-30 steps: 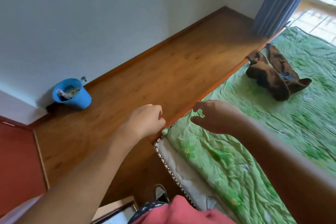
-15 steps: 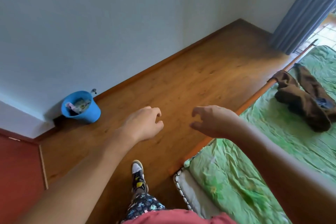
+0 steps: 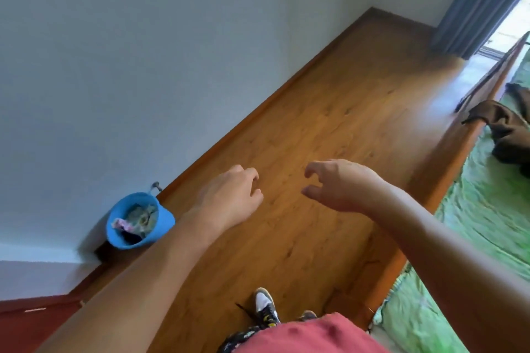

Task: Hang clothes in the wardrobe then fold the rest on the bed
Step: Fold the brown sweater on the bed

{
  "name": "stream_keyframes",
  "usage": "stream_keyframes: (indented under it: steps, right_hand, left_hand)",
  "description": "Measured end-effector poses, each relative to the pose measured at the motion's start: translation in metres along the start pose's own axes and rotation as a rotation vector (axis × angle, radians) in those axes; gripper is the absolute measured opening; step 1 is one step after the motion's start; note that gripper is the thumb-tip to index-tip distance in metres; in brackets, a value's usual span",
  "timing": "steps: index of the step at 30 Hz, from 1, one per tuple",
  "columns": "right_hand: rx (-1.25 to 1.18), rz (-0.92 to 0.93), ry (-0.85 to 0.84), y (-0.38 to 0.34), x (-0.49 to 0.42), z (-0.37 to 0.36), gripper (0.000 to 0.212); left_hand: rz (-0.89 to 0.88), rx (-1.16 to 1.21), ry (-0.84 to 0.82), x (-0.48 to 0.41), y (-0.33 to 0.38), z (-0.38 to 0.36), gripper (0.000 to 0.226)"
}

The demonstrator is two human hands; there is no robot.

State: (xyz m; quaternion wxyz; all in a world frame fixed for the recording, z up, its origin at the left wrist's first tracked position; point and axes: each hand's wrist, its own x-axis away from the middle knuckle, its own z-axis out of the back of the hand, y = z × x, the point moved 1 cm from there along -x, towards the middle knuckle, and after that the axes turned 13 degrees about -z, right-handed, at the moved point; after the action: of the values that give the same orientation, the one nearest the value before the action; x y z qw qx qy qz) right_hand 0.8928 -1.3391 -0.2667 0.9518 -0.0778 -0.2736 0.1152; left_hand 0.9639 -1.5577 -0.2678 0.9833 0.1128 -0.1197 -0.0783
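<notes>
We hold our left hand (image 3: 229, 198) and right hand (image 3: 341, 186) out over the wooden floor (image 3: 329, 112), near each other but apart, both released with fingers loosely curled round nothing. The brown clothes (image 3: 507, 129) lie crumpled on the green-sheeted bed (image 3: 481, 209) to our right, partly draped over its wooden edge. A blue bucket (image 3: 137, 221) stands against the wall (image 3: 143, 66).

Pale blue-grey painted wall (image 3: 143, 66), glossy brown wooden plank floor (image 3: 329, 129), grey-blue pleated curtain (image 3: 481, 0) beside bright daylight, orange-brown wooden bed frame (image 3: 447, 169), crumpled green floral sheet (image 3: 487, 203).
</notes>
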Motion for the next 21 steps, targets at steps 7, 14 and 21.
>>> stream_keyframes:
  steps: [7, 14, 21]
  right_hand:
    - [-0.087, -0.180, 0.083, 0.075, -0.045, 0.038, 0.045]
    - [-0.167, -0.311, 0.165, 0.182, -0.115, 0.096, 0.043]
    - [-0.207, -0.503, 0.228, 0.303, -0.135, 0.165, 0.040]
  left_hand:
    - [-0.252, -0.020, -0.054, -0.127, 0.032, 0.016, 0.040]
    - [-0.427, -0.054, -0.040, -0.280, 0.112, 0.036, 0.040]
    - [-0.649, -0.092, -0.069, -0.419, 0.226, 0.055, 0.042]
